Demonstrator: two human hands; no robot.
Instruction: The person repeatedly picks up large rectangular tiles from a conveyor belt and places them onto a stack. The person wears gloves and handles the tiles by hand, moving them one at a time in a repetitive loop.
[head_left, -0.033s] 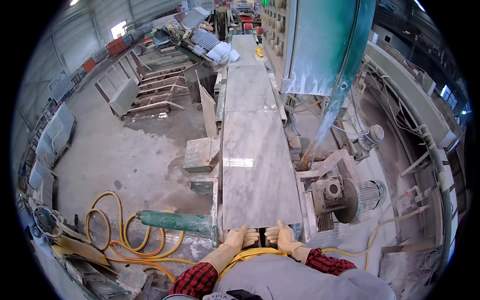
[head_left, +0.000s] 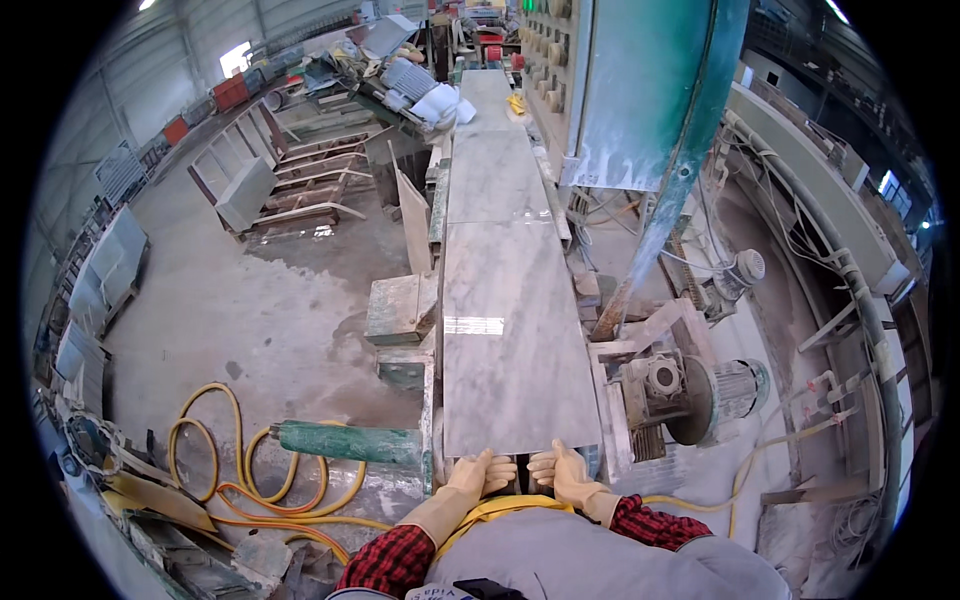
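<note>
A grey-veined white marble slab (head_left: 515, 370) lies flat on a long conveyor line, its near edge just in front of my body. More marble slabs (head_left: 493, 180) lie end to end beyond it. My left hand (head_left: 476, 476), in a cream glove, holds that near edge toward its left side, thumb at the edge and fingers curled toward the middle. Toward the right side, my gloved right hand (head_left: 566, 474) grips the same edge, thumb up on the slab. The two hands are a short gap apart, and their undersides are hidden.
A green roller (head_left: 350, 441) juts out at left above a coiled yellow hose (head_left: 242, 440). At right stand a motor with a disc (head_left: 700, 395) and a tall green-and-white cabinet (head_left: 640, 90). A yellow object (head_left: 516, 104) lies on the far slab.
</note>
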